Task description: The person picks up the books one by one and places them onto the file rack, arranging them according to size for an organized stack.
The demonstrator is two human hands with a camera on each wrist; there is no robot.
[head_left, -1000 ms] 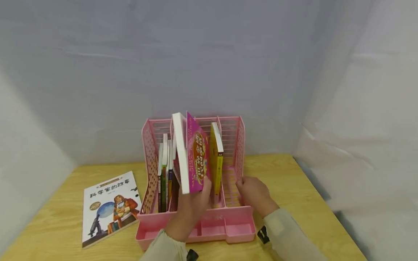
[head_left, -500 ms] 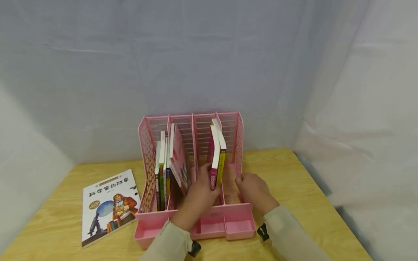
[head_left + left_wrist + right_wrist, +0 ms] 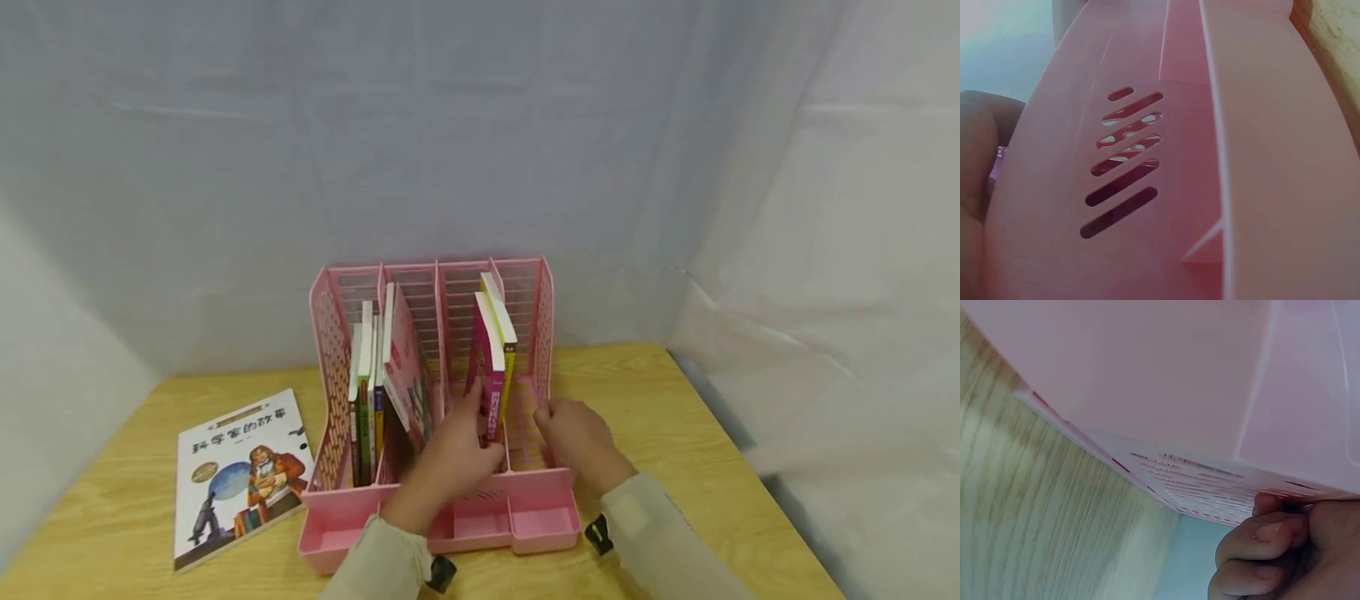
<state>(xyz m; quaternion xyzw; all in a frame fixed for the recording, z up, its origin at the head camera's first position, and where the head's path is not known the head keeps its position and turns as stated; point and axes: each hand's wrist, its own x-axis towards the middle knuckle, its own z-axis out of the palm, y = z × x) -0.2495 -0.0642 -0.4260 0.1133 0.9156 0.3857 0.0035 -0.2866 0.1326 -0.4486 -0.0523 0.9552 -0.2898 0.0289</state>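
In the head view, my left hand (image 3: pixel 455 458) reaches over the front of a pink desktop book rack (image 3: pixel 442 493). Its extended fingers lie along the left face of a magenta book (image 3: pixel 491 400), and the thumb is low by the spine. That book stands upright in the third compartment, beside a yellow book (image 3: pixel 508 354). My right hand (image 3: pixel 577 437) grips the front edge of the rack's right side wall; in the right wrist view its fingers (image 3: pixel 1266 534) curl in at the perforated wall. The left wrist view mostly shows the rack's slotted pink front, the hand at the left edge.
Several thin books (image 3: pixel 366 400) stand in the leftmost compartment, and a pink-covered book (image 3: pixel 405 358) leans in the second. A white book (image 3: pixel 240 479) with an illustrated cover lies flat on the wooden table (image 3: pixel 637 392) at left. A grey-white sheet (image 3: pixel 480 142) hangs behind.
The left hand has lowered the magenta book from above the second compartment into the third, beside the yellow one. Its hold on the book has since loosened. The right hand stays at the side wall.
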